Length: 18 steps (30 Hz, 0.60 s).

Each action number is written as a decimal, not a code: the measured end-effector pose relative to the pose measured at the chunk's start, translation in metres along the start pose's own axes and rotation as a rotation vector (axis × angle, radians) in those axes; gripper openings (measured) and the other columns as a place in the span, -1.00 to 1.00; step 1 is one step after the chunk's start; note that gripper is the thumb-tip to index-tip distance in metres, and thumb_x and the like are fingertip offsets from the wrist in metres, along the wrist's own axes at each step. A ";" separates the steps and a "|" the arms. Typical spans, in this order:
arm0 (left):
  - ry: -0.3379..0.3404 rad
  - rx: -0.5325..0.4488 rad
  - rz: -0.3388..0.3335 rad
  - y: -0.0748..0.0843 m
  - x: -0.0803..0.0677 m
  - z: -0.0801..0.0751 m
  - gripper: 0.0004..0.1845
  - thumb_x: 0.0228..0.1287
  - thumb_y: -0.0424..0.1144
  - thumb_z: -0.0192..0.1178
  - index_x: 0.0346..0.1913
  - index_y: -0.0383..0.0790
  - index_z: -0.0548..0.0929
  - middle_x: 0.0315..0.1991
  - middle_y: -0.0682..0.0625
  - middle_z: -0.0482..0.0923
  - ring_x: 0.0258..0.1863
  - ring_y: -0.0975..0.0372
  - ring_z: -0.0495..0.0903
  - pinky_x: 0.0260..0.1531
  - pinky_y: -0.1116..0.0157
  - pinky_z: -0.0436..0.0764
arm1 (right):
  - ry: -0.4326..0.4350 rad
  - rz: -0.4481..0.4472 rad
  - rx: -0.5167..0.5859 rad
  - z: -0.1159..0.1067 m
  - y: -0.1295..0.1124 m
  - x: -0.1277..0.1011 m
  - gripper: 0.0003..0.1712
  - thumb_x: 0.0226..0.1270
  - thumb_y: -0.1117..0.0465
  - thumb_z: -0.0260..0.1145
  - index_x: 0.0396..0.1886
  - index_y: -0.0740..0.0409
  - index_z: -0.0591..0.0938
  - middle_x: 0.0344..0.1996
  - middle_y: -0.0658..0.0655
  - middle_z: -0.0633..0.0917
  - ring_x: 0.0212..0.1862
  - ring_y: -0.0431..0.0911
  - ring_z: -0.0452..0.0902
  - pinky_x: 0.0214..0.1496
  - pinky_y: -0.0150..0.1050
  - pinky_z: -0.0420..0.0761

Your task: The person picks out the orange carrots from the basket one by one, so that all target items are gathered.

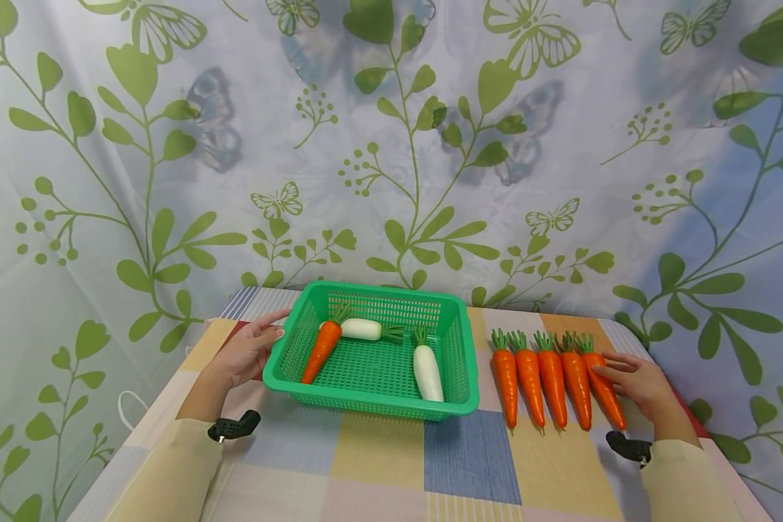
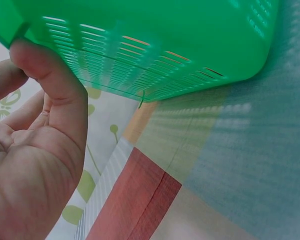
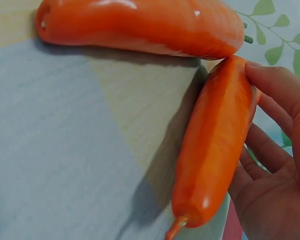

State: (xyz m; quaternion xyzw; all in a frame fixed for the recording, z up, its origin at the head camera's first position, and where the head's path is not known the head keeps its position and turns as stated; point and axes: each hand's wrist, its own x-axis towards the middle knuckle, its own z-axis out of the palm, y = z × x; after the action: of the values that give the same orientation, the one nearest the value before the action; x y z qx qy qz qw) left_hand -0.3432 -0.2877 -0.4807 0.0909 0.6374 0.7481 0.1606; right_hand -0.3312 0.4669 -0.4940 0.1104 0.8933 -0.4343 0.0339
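A green plastic mesh basket (image 1: 460, 348) sits near the far middle of a table covered with a pastel checked cloth (image 1: 470, 457). Inside the basket lie one orange toy carrot (image 1: 322, 350) along the left side and two white toy radishes with green tops, one (image 1: 362, 329) across the far end and one (image 1: 428, 372) toward the right wall. The left hand (image 1: 244, 353) rests at the basket's left rim, fingers fairly straight, thumb tip touching the wall just under the rim, as the left wrist view shows. To the right of the basket, five orange toy carrots lie side by side in a row (image 1: 551, 378), green tops pointing far. The right hand (image 1: 642, 384) lies beside the row, its loosely extended fingers touching the rightmost carrot (image 1: 605, 391) along its side without closing around it.
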 end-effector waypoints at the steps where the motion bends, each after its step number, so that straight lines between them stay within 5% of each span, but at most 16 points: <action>1: 0.000 0.000 0.001 0.000 0.000 0.000 -0.31 0.63 -0.17 0.01 0.66 -0.11 0.00 0.13 -0.02 0.58 0.03 0.23 0.74 0.04 0.20 0.74 | 0.003 0.002 -0.003 0.000 0.000 -0.001 0.01 0.41 -0.22 0.33 0.53 0.40 0.25 0.44 0.53 0.34 -0.20 -0.46 0.54 -0.17 -0.46 0.69; 6: 0.000 -0.008 0.002 0.000 0.001 0.000 -0.30 0.63 -0.18 0.02 0.66 -0.11 0.00 0.12 -0.01 0.59 0.03 0.24 0.74 0.04 0.21 0.74 | 0.028 0.006 -0.020 0.001 -0.002 -0.003 0.02 0.39 -0.26 0.32 0.53 0.39 0.27 0.45 0.53 0.33 -0.13 -0.37 0.58 -0.18 -0.43 0.71; 13: 0.004 -0.006 0.001 0.000 0.001 0.000 -0.30 0.62 -0.17 0.03 0.66 -0.11 0.00 0.10 0.01 0.59 0.01 0.26 0.74 0.03 0.22 0.74 | 0.044 0.004 -0.023 0.004 -0.003 -0.004 0.00 0.41 -0.26 0.30 0.54 0.35 0.26 0.46 0.52 0.32 0.17 0.16 0.58 -0.22 -0.45 0.70; 18: 0.000 -0.003 0.003 0.000 0.000 0.000 -0.30 0.63 -0.18 0.01 0.66 -0.11 -0.01 0.11 0.00 0.58 0.02 0.25 0.74 0.04 0.22 0.74 | 0.065 0.021 -0.031 0.004 -0.008 -0.009 0.00 0.40 -0.26 0.30 0.55 0.33 0.27 0.46 0.51 0.34 0.07 0.05 0.65 -0.23 -0.45 0.70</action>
State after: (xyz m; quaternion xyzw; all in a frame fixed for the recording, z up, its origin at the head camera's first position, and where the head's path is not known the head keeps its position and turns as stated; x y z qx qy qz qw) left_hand -0.3433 -0.2872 -0.4806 0.0917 0.6362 0.7493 0.1596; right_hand -0.3242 0.4576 -0.4884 0.1333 0.8993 -0.4163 0.0113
